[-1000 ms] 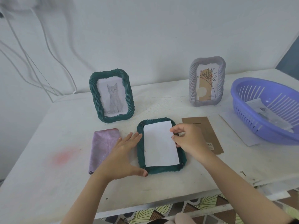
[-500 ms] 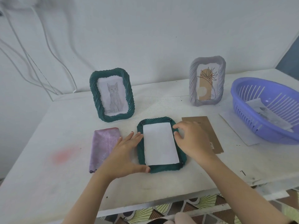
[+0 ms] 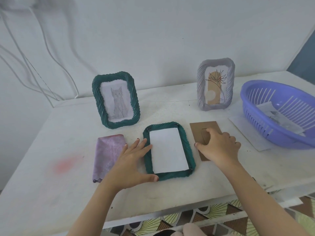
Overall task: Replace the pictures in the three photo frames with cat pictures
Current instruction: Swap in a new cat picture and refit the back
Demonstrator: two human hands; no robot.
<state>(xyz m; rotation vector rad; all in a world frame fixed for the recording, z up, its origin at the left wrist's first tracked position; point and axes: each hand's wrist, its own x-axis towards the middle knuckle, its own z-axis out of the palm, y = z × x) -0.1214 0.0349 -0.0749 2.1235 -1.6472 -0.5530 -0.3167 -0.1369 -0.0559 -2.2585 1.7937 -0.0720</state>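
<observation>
A green frame (image 3: 148, 160) lies face down on the table with a white sheet (image 3: 167, 150) resting in its back opening. My left hand (image 3: 132, 160) lies flat against its left edge, thumb at the lower corner. My right hand (image 3: 219, 147) rests on the brown cardboard backing (image 3: 199, 129) just right of the frame, fingers curled on its stand flap. A second green frame (image 3: 115, 100) stands upright behind, showing a cat drawing. A grey frame (image 3: 215, 84) stands at the back right with a plant picture.
A folded purple cloth (image 3: 107, 154) lies left of my left hand. A purple basket (image 3: 265, 121) holding paper pictures sits at the right on a white sheet (image 3: 247, 132). White cables (image 3: 34, 65) hang down the wall at the left. The table's front edge is near my forearms.
My right hand left the white sheet in the frame and moved right onto the cardboard backing. The left hand stayed on the frame's left edge.
</observation>
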